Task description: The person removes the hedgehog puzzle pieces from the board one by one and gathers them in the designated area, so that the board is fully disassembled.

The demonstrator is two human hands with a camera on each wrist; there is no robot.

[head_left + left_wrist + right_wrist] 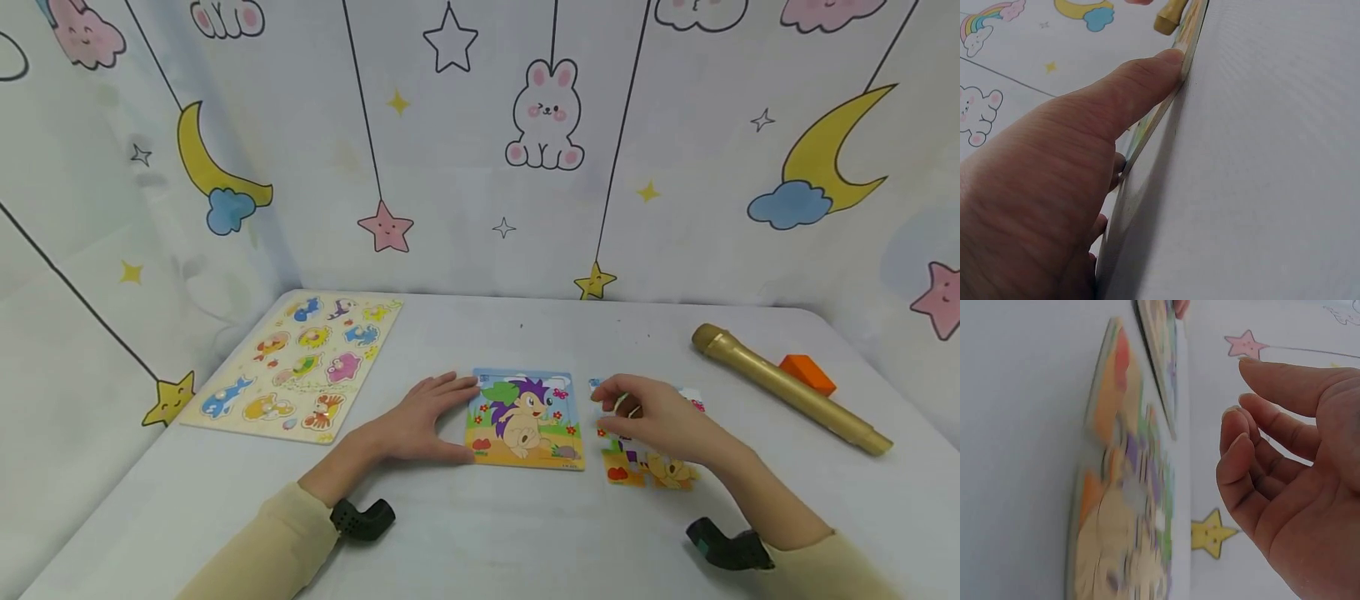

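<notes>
A square puzzle board (528, 429) with a purple-spined hedgehog picture lies flat on the table. My left hand (427, 421) rests at its left edge, fingers extended; in the left wrist view the thumb (1141, 78) touches the board's rim. To the right of the board lie jigsaw pieces (622, 473) with similar art, partly covered by my right hand (663, 417). That hand hovers above them with loosely bent fingers. Thumb and fingertips are apart in the right wrist view, nothing between them, and the pieces (1122, 531) look blurred there.
A cream animal puzzle board (300, 367) lies at the back left. At the right are a gold microphone-shaped stick (787, 387) and an orange block (807, 374) beside it. A printed cloth (465, 150) rises behind the white table (480, 533).
</notes>
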